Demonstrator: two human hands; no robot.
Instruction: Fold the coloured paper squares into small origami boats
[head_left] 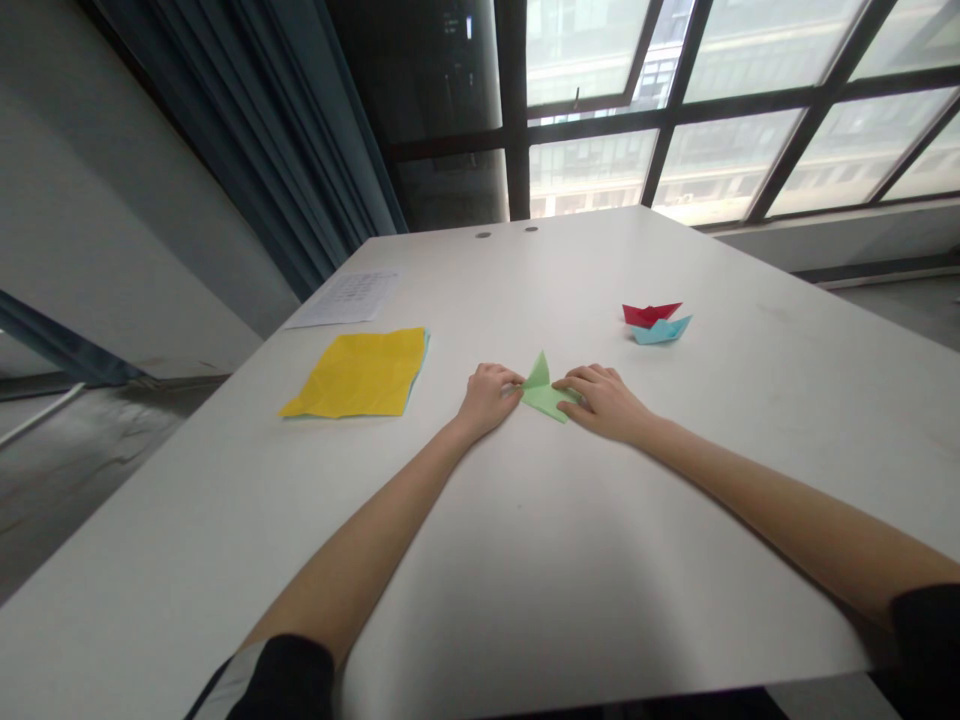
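Observation:
A light green sheet of origami paper (544,397), partly folded, lies on the white table between my hands. One pointed flap of it stands up at the far side. My left hand (489,396) is closed at the paper's left edge, with thumb and fingertips pinching it. From the right, my right hand (602,402) grips the other side, its thumb and forefinger on the paper and covering part of that edge.
A red paper boat (651,314) and a blue paper boat (661,331) stand together at the right. On the left lies a stack of yellow paper (364,375) with blue sheets beneath. Behind it is a printed sheet (352,297). The white table (517,560) extends toward the windows.

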